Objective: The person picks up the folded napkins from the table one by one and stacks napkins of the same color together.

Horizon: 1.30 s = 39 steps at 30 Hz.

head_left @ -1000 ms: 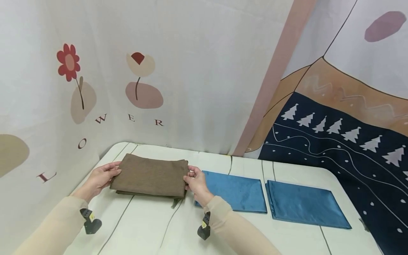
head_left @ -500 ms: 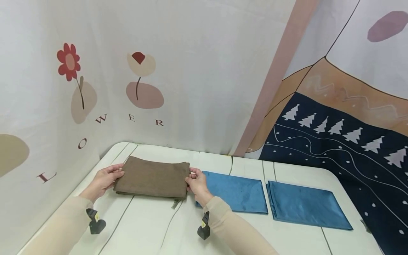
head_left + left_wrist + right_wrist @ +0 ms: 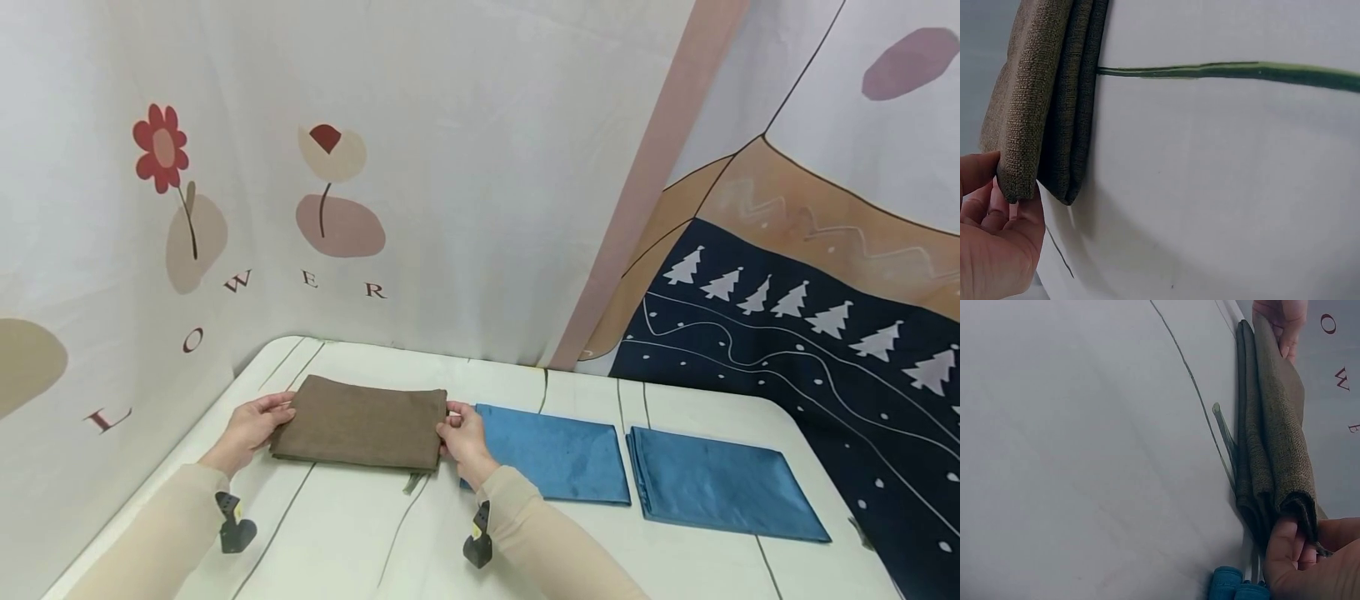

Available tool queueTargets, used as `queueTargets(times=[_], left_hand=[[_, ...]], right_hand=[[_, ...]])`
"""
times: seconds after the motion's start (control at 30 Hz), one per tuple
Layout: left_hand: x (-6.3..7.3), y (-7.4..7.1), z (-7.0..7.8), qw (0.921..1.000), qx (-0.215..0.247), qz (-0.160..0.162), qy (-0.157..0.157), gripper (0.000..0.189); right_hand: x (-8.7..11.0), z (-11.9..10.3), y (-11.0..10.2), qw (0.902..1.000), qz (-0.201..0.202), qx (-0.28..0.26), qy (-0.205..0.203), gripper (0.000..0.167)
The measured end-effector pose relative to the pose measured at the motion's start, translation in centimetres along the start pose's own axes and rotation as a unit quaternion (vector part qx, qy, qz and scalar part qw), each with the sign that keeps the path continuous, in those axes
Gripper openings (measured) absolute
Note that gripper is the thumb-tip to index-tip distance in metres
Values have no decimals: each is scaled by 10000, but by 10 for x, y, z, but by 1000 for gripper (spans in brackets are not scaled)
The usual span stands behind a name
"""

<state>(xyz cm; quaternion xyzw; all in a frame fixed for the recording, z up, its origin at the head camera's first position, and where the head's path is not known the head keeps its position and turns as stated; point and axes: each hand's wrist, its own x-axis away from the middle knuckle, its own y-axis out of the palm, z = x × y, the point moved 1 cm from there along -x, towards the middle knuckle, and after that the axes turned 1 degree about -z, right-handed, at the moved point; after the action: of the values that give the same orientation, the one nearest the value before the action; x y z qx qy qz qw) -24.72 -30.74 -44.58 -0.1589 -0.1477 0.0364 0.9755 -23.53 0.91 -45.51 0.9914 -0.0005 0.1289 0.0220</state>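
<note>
A folded brown cloth (image 3: 363,425) lies on the white table at the left, in several layers. My left hand (image 3: 251,429) pinches its left end, thumb on top and fingers beneath, as the left wrist view shows on the cloth's woven edge (image 3: 1025,125). At the opposite end my right hand (image 3: 467,437) pinches the right edge. In the right wrist view the upper fold (image 3: 1288,450) is held between thumb and fingers, a little apart from the layers below. The undersides of the layers are hidden.
Two folded blue cloths lie to the right: the nearer one (image 3: 558,454) partly behind my right wrist, the other (image 3: 723,483) farther right. The white tabletop (image 3: 337,533) carries printed dark lines. A printed curtain (image 3: 465,167) hangs behind the table.
The brown cloth's top part has come down slightly toward me onto the layers beneath. My left hand has shifted a little right and down with it; the right hand has barely moved.
</note>
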Motion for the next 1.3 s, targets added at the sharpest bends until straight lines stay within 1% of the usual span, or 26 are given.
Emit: queueTargets(times=[0.1, 0.2, 0.37, 0.63, 0.83, 1.07, 1.3], left_hand=[[-1, 0, -1, 9999, -84, 80, -85, 50], [-2, 1, -2, 9996, -191, 139, -163, 51], [-2, 2, -4, 9995, -239, 128, -143, 51], [-4, 3, -8, 9995, -237, 186, -119, 51], [-7, 7, -9, 9985, -404, 319, -187, 49], [-8, 13, -10, 9978, -384, 478, -240, 48], [-10, 14, -12, 9964, -434, 678, -250, 47]], right_hand=[[2, 0, 0, 9999, -30, 12, -158, 37], [3, 1, -1, 9997, -40, 63, -233, 36], [1, 0, 0, 9999, 13, 88, -65, 36], [3, 0, 3, 9997, 68, 189, -106, 36], [1, 2, 4, 9993, 138, 340, -119, 37], [1, 3, 4, 9986, 142, 485, -136, 38], [1, 3, 4, 9981, 126, 572, -175, 39]])
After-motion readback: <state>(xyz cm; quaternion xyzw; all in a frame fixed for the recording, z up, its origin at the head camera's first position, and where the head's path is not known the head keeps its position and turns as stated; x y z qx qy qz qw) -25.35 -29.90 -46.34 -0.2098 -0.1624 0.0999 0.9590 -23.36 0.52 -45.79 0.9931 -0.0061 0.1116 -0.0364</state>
